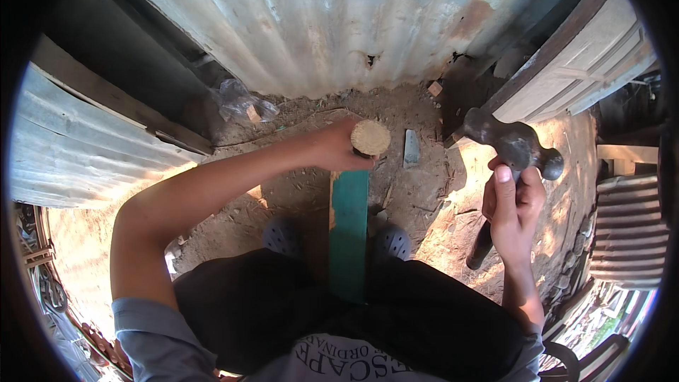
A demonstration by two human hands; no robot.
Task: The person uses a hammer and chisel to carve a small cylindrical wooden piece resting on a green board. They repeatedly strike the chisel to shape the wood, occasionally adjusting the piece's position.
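Note:
My left hand (pixel 334 143) is closed around an upright round wooden piece (pixel 370 138), whose pale, rough end faces up. What lies below that end is hidden, so I cannot tell whether it is a tool handle. Under this hand a green-painted wooden plank (pixel 349 233) runs back between my legs, its left edge showing bare wood. Off to the right, my right hand (pixel 515 205) grips a ball-peen hammer (pixel 512 143) high on its handle, just below the dark metal head. The hammer's dark handle end (pixel 481 247) sticks out below my fingers.
A corrugated metal sheet (pixel 318 21) stands ahead, another (pixel 85 145) at the left. At the right leans a panelled door (pixel 583 56). On the dirt ground lie a grey flat piece (pixel 411 148), a small wood block (pixel 435 89) and clear plastic (pixel 240 99). My grey clogs (pixel 393 242) flank the plank.

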